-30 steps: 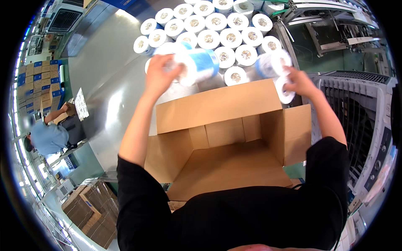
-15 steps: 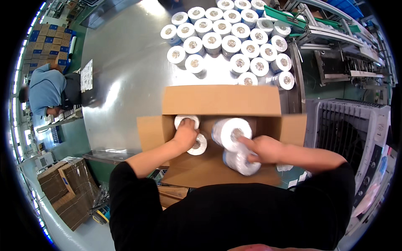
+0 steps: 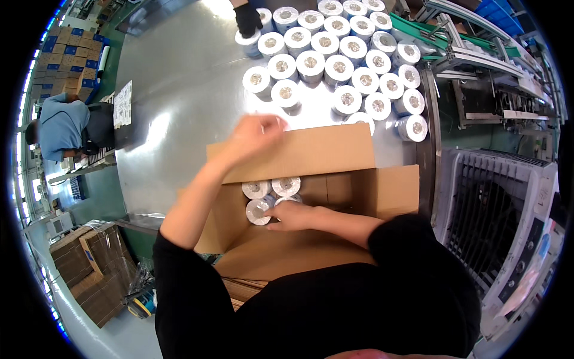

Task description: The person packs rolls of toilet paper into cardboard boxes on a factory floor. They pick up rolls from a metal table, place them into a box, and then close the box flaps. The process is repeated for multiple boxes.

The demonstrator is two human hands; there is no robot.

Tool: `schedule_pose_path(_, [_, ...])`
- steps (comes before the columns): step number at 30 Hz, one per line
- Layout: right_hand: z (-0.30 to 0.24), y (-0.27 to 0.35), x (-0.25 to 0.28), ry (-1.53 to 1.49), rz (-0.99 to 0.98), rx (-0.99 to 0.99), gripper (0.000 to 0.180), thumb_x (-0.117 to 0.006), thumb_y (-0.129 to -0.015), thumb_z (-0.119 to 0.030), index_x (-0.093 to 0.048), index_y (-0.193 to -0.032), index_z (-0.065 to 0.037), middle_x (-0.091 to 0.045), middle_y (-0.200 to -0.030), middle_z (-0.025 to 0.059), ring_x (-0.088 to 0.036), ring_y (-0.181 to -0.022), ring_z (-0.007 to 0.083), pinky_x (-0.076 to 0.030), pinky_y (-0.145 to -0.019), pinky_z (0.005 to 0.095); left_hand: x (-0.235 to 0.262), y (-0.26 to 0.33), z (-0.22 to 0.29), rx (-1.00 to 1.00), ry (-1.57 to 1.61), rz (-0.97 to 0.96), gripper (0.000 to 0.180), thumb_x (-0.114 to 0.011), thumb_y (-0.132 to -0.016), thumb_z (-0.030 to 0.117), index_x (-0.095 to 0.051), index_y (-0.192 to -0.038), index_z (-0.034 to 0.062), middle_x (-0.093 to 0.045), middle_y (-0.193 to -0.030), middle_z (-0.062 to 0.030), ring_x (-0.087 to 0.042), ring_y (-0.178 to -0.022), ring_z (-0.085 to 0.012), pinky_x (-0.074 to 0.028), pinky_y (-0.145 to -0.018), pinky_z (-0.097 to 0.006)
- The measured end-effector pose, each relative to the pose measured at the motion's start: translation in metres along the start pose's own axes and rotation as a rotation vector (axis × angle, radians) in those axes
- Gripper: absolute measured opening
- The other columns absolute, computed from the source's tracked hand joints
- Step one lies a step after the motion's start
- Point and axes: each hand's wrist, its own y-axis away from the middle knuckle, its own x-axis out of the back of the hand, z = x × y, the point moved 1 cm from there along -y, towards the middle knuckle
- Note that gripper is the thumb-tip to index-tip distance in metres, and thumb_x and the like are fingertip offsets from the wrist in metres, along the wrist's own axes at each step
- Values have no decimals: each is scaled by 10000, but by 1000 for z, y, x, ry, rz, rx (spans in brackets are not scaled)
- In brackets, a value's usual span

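Packed so far: three wrapped white rolls show in the far left corner of the cardboard box, tight against its wall; a fourth may hide under the hand
Left to pack: most of the box floor is bare, and a large cluster of rolls on the table waits beyond the raised flap, so by my judgement the packing has barely begun
Right hand: down inside the box, fingers curled over the packed rolls, touching them; a firm grip cannot be told
Left hand: lifted above the far flap, fingers loose, holding nothing
Roll axis: the long axis runs upright through the core, round ends facing up, in the box and on the table alike
Far edge: a gloved hand of another person rests on one roll
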Motion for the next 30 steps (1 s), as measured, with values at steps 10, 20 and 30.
schedule_pose_path(10, [149, 155, 226, 119, 1073, -826, 410, -700, -790, -241, -601, -1139, -49, -689, -858, 165, -671, -807, 326, -523, -705, 407, -14, -208, -125, 250, -776, 381, 660, -656, -702, 588, -599, -1262, 244, -371, -1390, -213, -327, -1300, -353, -286, -1049, -503])
schedule_pose_path(20, [228, 98, 211, 169, 857, -849, 809, -770, -663, -264, -379, -1300, 48, -652, -921, 261, -641, -898, 392, -517, -792, 425, 36, -185, -146, 379, -216, 312, 479, -724, -692, 438, -709, -1071, 145, -693, -937, -109, -633, -851, -210, -473, -782, -302])
schedule_pose_path(30, [157, 242, 239, -169, 1128, -516, 685, -790, -716, -140, -493, -1293, 78, -664, -688, 41, -579, -622, 54, -461, -542, 229, 36, 81, -3, -50, 600, 75, 301, -626, -853, 115, -623, -1125, -13, -652, -1049, -59, -592, -984, -129, -488, -883, -305])
